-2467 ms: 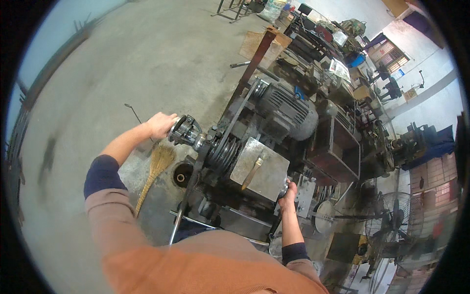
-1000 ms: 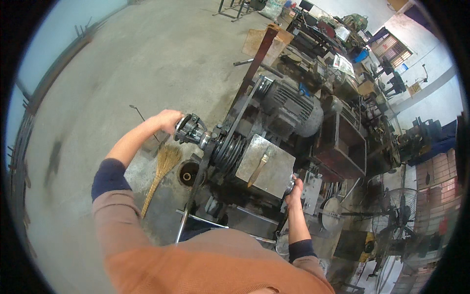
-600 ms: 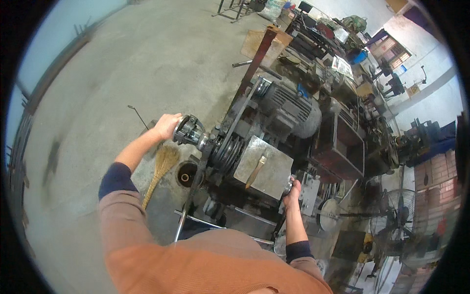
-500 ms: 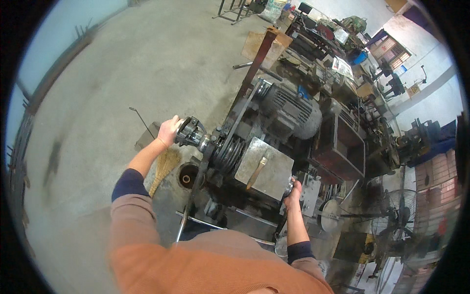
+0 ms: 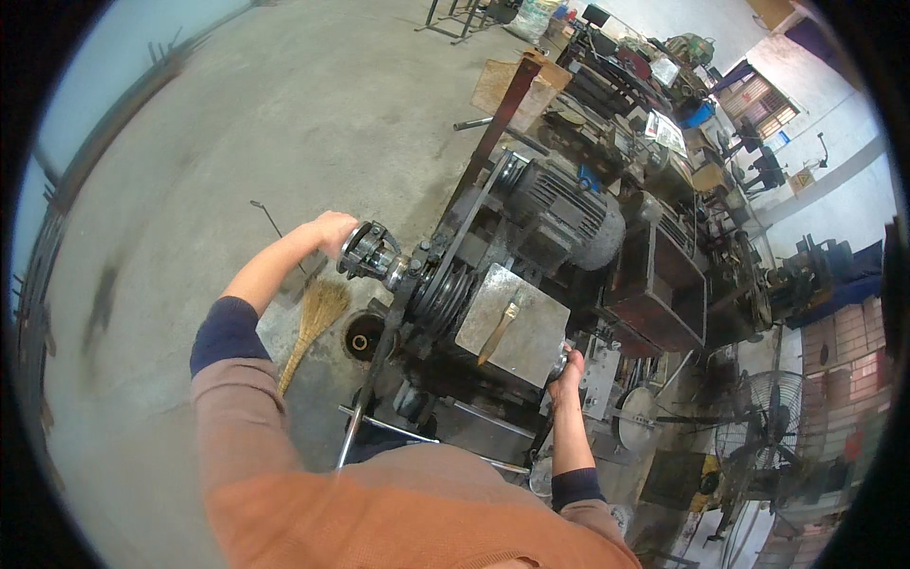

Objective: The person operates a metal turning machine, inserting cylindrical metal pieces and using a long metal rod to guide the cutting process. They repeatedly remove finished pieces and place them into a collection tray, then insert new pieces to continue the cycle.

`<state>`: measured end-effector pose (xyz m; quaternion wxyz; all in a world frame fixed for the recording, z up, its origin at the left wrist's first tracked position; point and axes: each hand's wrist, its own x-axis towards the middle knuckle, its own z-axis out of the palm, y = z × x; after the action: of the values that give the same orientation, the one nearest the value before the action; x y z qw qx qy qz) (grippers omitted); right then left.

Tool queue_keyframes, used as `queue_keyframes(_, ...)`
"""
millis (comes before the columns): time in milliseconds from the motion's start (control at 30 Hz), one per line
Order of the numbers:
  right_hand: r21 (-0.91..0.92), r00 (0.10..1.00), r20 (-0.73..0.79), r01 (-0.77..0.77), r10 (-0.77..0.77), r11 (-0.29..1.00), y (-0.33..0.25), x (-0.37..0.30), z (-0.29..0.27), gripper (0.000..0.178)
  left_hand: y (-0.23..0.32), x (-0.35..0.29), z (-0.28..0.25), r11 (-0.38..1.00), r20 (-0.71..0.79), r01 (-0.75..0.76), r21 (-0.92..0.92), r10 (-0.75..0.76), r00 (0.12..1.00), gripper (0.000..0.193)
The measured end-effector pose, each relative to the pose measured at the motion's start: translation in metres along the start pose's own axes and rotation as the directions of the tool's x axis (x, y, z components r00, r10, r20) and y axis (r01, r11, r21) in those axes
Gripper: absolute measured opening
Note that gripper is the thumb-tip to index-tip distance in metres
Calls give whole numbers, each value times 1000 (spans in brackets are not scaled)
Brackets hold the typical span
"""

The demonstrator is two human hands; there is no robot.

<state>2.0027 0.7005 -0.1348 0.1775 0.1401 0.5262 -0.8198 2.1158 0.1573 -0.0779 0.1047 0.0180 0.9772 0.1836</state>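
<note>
My left hand (image 5: 334, 231) is at the outer end of a round, dark metal chuck (image 5: 370, 254) on the spindle's left end. Its fingers curl around the rim and are partly hidden. On the right side of the lathe headstock (image 5: 531, 337), my right hand (image 5: 568, 374) is closed around a round metal part (image 5: 558, 363); the fingertips do not show fully. A wooden-handled brush (image 5: 498, 336) lies on the flat grey top between my arms. Belt pulleys (image 5: 442, 302) stand beside the chuck.
Behind the headstock sits a finned electric motor (image 5: 567, 213), with a rust-red upright post (image 5: 500, 119) nearby. A straw broom (image 5: 320, 311) and a round dark container (image 5: 363, 336) are on the floor at left. An open metal box (image 5: 664, 284) and a standing fan (image 5: 770, 412) are to the right.
My left hand has turned over the chuck's outer end, and the left elbow has swung outward to the left. The right hand stays at the round metal part.
</note>
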Motion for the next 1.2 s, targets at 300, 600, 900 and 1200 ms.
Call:
queue_keyframes(300,-14,997,-79,-11,10,1000,-6,-13,21,35,8,-26,42,978,-682,-71,195,187,707,32)
queue_keyframes(600,15,999,-31,-36,36,999,0,2,1,37,22,-6,-29,997,103,71,22,-73,992,38)
queue_keyframes(900,-14,999,-43,-30,30,999,-5,-7,10,38,3,-9,7,984,-188,63,167,-31,982,31)
queue_keyframes(1200,-37,999,-32,-7,6,999,-5,-6,13,34,4,-19,48,961,-754,-32,273,235,614,24)
